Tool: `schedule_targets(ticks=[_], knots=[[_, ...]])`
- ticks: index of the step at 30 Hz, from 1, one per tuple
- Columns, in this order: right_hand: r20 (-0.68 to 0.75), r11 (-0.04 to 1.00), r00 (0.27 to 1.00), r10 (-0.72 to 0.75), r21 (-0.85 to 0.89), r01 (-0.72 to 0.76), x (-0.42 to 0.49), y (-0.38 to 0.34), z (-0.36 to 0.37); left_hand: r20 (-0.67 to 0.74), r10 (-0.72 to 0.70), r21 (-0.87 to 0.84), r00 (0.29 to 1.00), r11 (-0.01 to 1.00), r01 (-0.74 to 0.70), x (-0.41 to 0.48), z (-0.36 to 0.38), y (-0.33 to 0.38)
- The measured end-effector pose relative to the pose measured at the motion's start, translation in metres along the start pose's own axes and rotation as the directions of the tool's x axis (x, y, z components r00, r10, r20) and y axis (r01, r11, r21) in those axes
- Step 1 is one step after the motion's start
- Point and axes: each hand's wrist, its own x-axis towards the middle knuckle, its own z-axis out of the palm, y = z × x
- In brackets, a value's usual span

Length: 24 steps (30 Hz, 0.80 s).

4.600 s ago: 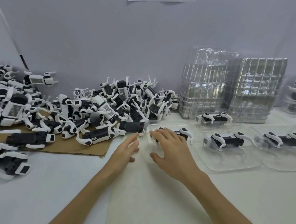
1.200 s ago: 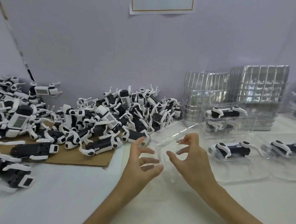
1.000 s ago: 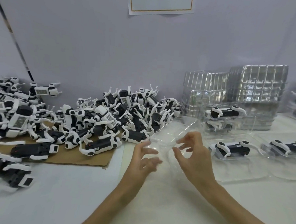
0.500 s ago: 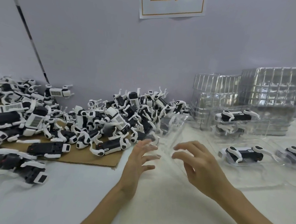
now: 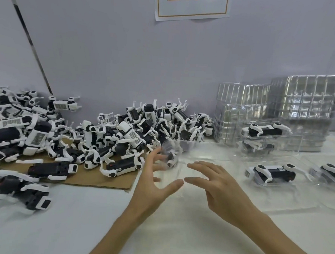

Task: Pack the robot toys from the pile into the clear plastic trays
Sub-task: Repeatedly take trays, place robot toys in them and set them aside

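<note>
Robot toys, black and white, lie heaped on a cardboard sheet at the left of a white table, against a grey wall. Before the person, a clear plastic tray (blurred, its outline hard to trace) sits between the two hands. The left hand has its fingers spread wide at the tray's left edge. The right hand hovers palm down, fingers straight and apart, gripping nothing. Whether either hand touches the tray cannot be told. At right, a packed toy lies in its own tray, with two stacked packed trays behind it. Tall piles of empty trays stand at the back. A paper sign hangs above.
</note>
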Motion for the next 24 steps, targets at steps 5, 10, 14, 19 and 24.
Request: schedule_targets(ticks=[5,10,14,19,24], knots=[[-0.227,0.995,0.974,0.028,0.097,-0.006,-0.001,-0.002,0.0,-0.06,-0.105,-0.062,0.993,0.993,0.101,-0.004,0.009,-0.007],[-0.447,0.96,0.852,0.273,0.18,-0.213,0.001,0.009,-0.009,-0.069,-0.268,-0.157,0.961,0.954,0.254,-0.001,0.008,-0.01],[-0.238,0.839,0.843,0.483,0.402,-0.367,-0.004,0.027,-0.013,-0.052,-0.388,-0.286,0.92,0.889,0.359,0.003,0.005,-0.011],[-0.083,0.751,0.843,0.532,0.507,-0.424,-0.009,0.032,-0.008,-0.136,-0.405,-0.205,0.904,0.904,0.375,0.004,-0.001,-0.013],[-0.102,0.709,0.833,0.544,0.587,-0.391,-0.004,0.024,-0.007,-0.234,-0.333,-0.036,0.913,0.942,0.334,0.008,-0.007,-0.021]])
